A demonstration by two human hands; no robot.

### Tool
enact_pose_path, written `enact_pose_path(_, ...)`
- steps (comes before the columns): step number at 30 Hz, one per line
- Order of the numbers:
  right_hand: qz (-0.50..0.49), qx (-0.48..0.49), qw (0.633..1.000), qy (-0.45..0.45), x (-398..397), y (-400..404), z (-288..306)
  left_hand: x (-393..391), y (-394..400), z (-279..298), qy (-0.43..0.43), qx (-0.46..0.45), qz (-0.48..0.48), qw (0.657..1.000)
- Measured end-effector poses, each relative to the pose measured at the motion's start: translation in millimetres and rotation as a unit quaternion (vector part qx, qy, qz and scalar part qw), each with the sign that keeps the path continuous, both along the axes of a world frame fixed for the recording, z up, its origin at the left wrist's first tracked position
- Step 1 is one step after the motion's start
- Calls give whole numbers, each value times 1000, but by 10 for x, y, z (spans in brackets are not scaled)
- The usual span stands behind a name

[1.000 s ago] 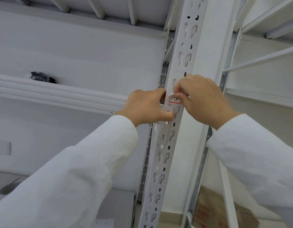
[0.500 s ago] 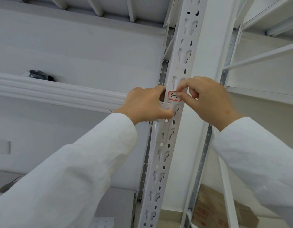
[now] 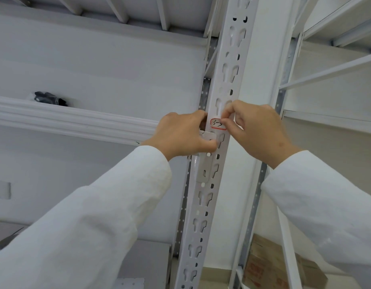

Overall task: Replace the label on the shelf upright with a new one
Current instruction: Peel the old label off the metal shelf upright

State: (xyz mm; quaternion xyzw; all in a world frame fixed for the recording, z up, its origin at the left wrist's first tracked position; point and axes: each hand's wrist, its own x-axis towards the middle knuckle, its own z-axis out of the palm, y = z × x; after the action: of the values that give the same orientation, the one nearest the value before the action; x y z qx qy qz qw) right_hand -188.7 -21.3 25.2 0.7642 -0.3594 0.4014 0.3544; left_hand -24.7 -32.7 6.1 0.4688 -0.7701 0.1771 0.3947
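Label [image 3: 217, 124] under right hand [image 3: 256, 130]

Both hands [image 3: 218, 134] press label [image 3: 217, 125] onto upright [image 3: 203, 197].

White wall [image 3: 97, 65], white shelf beam [image 3: 65, 119], and perhaps cardboard boxes [image 3: 270, 265] low down.

The shelf upright [image 3: 203, 205] is showing smooth, painted white metal; the label [image 3: 217, 125] is looking like matt paper; sleeves [image 3: 92, 222] are appearing as soft white cloth.
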Motion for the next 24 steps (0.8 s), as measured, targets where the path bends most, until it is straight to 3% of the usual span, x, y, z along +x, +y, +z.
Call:
enact_pose_path(9, 27, -6, 998, -64, -77, -30, -99, -2, 11, 5, 6, 2, -4, 1000)
enact_pose_path(24, -30, 33, 998, -32, -63, 0, 1, -4, 6, 11, -2, 8, 0, 1000)
